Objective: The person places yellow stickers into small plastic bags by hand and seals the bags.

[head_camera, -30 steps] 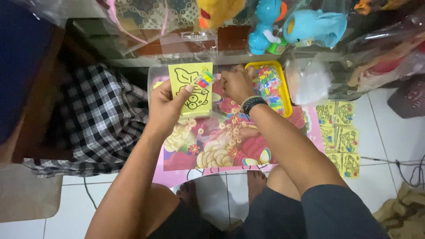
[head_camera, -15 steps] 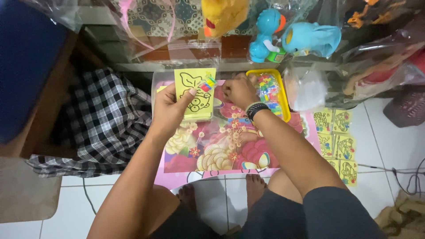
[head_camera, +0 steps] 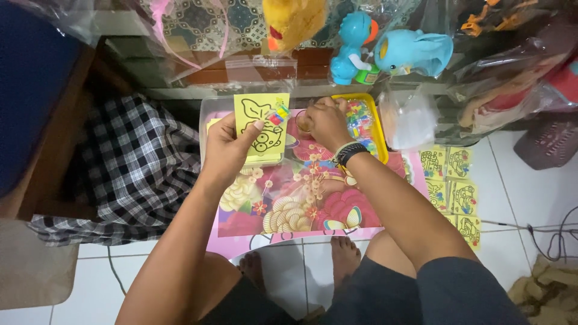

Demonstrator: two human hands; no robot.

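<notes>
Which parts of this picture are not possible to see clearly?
- Head view: whatever the right hand pinches; its own fingers cover it.
- Small pieces in the yellow tray: too small to tell.
- Lower part of the yellow card: behind the left hand.

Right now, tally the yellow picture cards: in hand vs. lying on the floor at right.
Yellow card held in left hand: 1
Yellow cards on the floor at right: 5 visible
Total: 6 in view; any cards overlapped or hidden cannot be counted.

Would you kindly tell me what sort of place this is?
Probably a small toy stall or home shop: bagged plastic toys hang above, yellow picture cards lie on the tiled floor.
</notes>
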